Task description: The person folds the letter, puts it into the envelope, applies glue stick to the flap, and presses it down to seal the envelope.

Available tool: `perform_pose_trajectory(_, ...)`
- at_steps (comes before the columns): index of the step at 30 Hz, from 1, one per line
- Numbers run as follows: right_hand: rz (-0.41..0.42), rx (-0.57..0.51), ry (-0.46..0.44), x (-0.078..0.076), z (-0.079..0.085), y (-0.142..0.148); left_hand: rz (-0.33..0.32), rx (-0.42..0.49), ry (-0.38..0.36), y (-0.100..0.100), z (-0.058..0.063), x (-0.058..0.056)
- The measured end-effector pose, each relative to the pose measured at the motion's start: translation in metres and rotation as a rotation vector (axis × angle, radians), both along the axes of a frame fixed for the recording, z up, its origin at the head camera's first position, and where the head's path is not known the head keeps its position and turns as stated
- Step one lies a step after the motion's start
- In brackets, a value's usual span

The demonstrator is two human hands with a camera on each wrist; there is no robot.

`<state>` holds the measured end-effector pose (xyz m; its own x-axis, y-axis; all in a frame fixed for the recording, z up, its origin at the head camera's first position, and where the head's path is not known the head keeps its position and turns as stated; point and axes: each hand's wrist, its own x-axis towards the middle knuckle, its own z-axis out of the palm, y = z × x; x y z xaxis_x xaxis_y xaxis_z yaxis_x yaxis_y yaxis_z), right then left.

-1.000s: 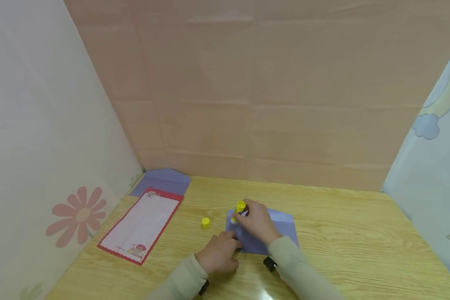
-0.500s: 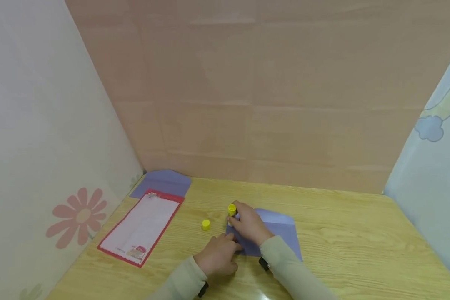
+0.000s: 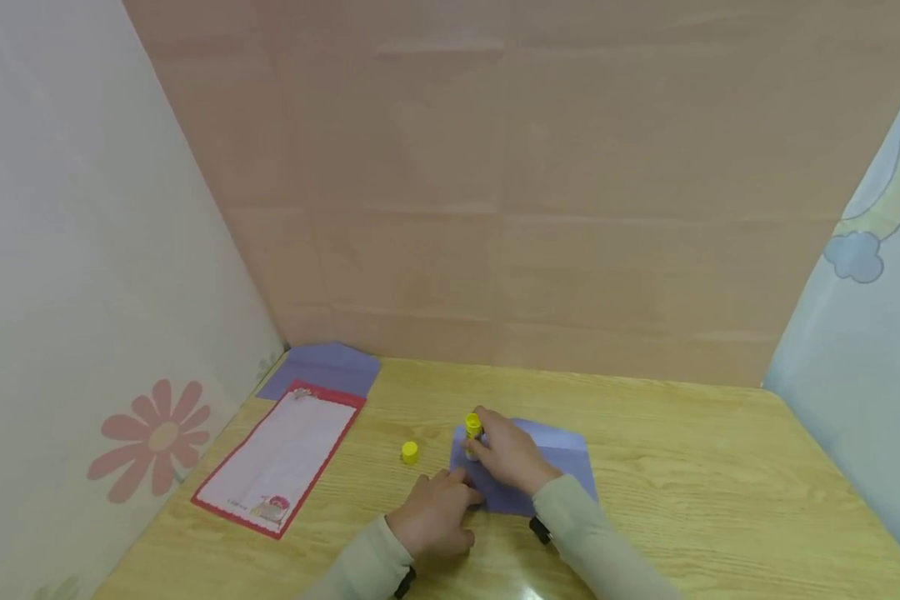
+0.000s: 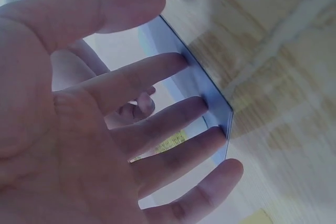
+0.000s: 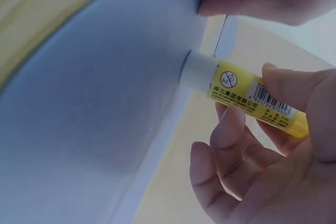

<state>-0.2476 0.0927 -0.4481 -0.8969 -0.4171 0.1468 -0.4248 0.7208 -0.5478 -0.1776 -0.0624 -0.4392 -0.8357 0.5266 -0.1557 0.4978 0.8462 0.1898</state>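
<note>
A purple envelope (image 3: 562, 475) lies on the table with its lighter flap at the far side. My right hand (image 3: 512, 452) grips a yellow glue stick (image 3: 473, 427); in the right wrist view the glue stick (image 5: 252, 95) has its white end against the envelope (image 5: 100, 93). At the envelope's near left corner rests my left hand (image 3: 435, 510). In the left wrist view the fingers of the left hand (image 4: 131, 114) are straight and spread, their tips on the envelope's edge (image 4: 202, 85). The glue stick's yellow cap (image 3: 410, 452) stands on the table left of the envelope.
Over on the left lies a white sheet with a red border (image 3: 285, 458). Its far end overlaps another purple envelope (image 3: 322, 367) in the back left corner. A brown paper-like wall (image 3: 495, 208) rises behind the wooden table (image 3: 682, 475).
The right hand slid the glue stick left, then back right a little, along the envelope's left part. The left hand has hardly moved.
</note>
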Motion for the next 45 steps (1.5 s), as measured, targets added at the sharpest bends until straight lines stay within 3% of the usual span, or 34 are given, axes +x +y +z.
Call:
perform_pose_trajectory(12, -0.066, 0.006, 0.023, 0.009, 0.003, 0.027, -0.004, 0.0, 0.046, 0.0, 0.002, 0.002)
perform_pose_trajectory(31, -0.119, 0.027, -0.02, 0.013, 0.006, 0.072, 0.015, 0.014, 0.0, 0.0, 0.0, 0.0)
perform_pose_trajectory(45, -0.182, 0.038, -0.066, 0.018, 0.01, 0.1, 0.008, 0.037, 0.013, -0.002, 0.001, 0.003)
